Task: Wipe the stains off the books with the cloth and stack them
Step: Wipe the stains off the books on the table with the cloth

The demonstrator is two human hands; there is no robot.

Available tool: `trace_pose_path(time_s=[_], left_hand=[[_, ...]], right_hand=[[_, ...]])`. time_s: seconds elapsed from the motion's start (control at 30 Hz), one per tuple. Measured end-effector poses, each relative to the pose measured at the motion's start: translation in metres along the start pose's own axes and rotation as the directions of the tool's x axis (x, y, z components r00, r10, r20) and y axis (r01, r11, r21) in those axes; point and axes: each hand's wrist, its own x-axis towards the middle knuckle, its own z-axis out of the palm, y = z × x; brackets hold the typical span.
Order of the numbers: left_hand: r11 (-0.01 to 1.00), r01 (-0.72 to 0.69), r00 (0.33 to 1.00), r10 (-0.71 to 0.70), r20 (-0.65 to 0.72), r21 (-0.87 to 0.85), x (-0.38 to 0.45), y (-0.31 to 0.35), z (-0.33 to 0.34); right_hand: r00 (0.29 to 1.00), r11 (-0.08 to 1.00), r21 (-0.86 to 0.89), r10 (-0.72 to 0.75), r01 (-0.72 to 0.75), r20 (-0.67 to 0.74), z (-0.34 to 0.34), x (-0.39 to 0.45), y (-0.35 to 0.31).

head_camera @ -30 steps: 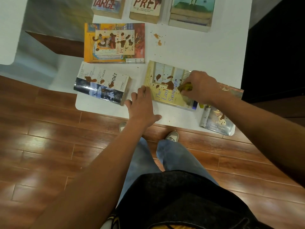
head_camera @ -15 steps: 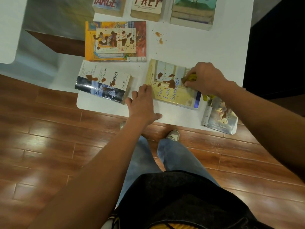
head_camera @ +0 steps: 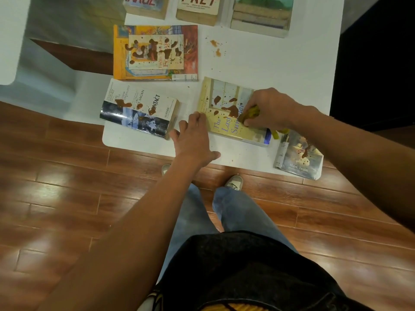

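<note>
Since a second ago the right hand (head_camera: 267,107) has slid its wad of yellow-green cloth (head_camera: 249,114) leftward across the pale yellow book (head_camera: 226,129), closer to the brown stains (head_camera: 231,107) in the middle of the cover; its fingers are curled round the cloth and press it down on the book, while a loose end of cloth shows off the book's right edge. Beside it the left hand (head_camera: 194,140) stays where it was, fingers straight and a little spread, flat on the white table (head_camera: 269,63) with its fingertips touching the book's near left corner. To the left lies the "Contact" paperback (head_camera: 139,113), blotched brown, and behind it the orange-bordered book (head_camera: 155,52), heavily spotted. At the table's near right corner rests the Mark Twain book (head_camera: 298,158), also stained. Three more books run along the far edge, the rightmost a stack (head_camera: 260,16). Small brown smears (head_camera: 215,47) mark the tabletop
</note>
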Motion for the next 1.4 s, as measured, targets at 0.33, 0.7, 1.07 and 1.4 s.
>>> trace_pose_path(time_s=[0.33,0.7,1.07,1.4], left_hand=[[1.000,-0.006,1.000,0.006,-0.006,0.004,-0.002,-0.002,0.004],[1.000,-0.004,1.000,0.003,-0.013,-0.015,0.000,-0.003,0.005],[1.000,-0.014,1.000,0.014,-0.011,-0.027,0.000,-0.007,0.005],[0.995,-0.065,0.998,0.066,-0.022,0.070,0.002,-0.019,-0.003]], right_hand=[[0.999,0.998,-0.055,0.037,-0.038,-0.003,0.004,-0.001,-0.002],[0.998,0.996,-0.063,0.059,-0.058,0.013,0.019,-0.003,-0.034],[0.976,0.976,-0.022,0.218,-0.218,-0.002,0.020,-0.028,-0.005],[0.992,0.997,-0.041,0.067,-0.072,-0.105,0.035,0.010,-0.075]])
